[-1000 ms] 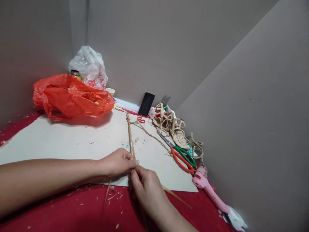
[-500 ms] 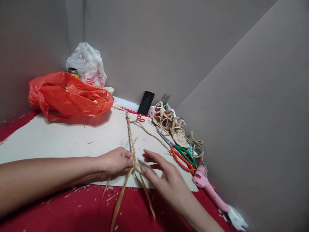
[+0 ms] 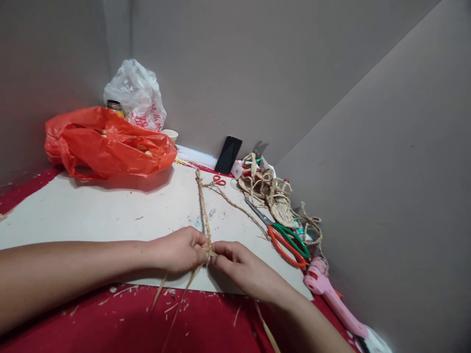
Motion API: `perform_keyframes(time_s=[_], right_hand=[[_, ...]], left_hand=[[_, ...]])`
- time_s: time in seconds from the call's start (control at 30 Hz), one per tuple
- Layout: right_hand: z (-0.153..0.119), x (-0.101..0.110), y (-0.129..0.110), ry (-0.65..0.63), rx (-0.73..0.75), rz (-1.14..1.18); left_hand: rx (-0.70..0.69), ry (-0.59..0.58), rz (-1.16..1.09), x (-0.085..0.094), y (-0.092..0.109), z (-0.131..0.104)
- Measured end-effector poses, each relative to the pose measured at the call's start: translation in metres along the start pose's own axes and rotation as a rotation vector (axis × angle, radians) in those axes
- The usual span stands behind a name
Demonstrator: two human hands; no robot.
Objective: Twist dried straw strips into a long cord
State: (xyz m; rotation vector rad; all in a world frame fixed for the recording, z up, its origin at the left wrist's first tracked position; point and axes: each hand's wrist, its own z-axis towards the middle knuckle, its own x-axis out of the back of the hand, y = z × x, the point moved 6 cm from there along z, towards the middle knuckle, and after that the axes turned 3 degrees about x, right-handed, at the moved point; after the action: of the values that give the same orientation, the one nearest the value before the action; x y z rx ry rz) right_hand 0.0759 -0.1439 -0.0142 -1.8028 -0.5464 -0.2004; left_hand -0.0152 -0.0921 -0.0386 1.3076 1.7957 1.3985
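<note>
A tan braid of dried plant fibre (image 3: 203, 211) runs from the far part of the white board (image 3: 110, 211) toward me. My left hand (image 3: 186, 249) pinches its near end between thumb and fingers. Close against it on the right, my right hand (image 3: 241, 267) is closed on a pale fibre strand at the same spot. Loose flat strands (image 3: 184, 296) trail from the left hand over the red cloth, and another strand (image 3: 267, 326) hangs below my right wrist. A thinner braided cord (image 3: 237, 206) branches off to the right from the braid's far end.
Large scissors (image 3: 285, 240), small red scissors (image 3: 219, 180), woven fibre pieces (image 3: 272, 196) and a pink glue gun (image 3: 334, 299) line the right side. A phone (image 3: 228, 154) leans on the wall. A red plastic bag (image 3: 106, 147) and white bag (image 3: 138, 93) stand at left.
My right hand has gone from fingers apart to closed on a strand beside the left hand. One strand has swung right under my right wrist. The view has shifted slightly.
</note>
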Motion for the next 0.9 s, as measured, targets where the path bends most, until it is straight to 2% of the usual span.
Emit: perform_keyframes(time_s=[0.13,0.23,0.33,0.4,0.5,0.63,0.7,0.77,0.9], right_hand=[[0.003,0.001,0.011,-0.088,-0.097,0.045],[0.004,-0.006,0.021,-0.167,-0.15,0.292],[0.005,-0.016,0.026,-0.185,-0.177,0.553],[0.005,-0.021,0.028,-0.126,-0.187,0.642],[0.003,-0.027,0.031,0.031,-0.208,0.663],[0.001,-0.031,0.032,0.171,-0.21,0.682],[0.0,-0.032,0.03,0.197,-0.201,0.707],[0.0,-0.034,0.028,0.201,-0.197,0.732],[-0.001,-0.042,0.022,0.155,-0.207,0.79]], left_hand=[[-0.04,-0.008,0.147,0.002,0.007,-0.004],[-0.078,0.032,0.291,0.005,0.012,-0.006],[-0.109,0.069,0.404,0.006,0.016,-0.008],[-0.11,0.086,0.455,0.006,0.017,-0.009],[-0.097,0.092,0.487,0.005,0.019,-0.013],[0.017,-0.055,0.331,-0.005,0.016,-0.02],[0.088,-0.113,0.239,-0.011,0.011,-0.023],[0.12,-0.124,0.181,-0.015,0.007,-0.024],[0.095,-0.058,0.154,-0.018,0.0,-0.022]])
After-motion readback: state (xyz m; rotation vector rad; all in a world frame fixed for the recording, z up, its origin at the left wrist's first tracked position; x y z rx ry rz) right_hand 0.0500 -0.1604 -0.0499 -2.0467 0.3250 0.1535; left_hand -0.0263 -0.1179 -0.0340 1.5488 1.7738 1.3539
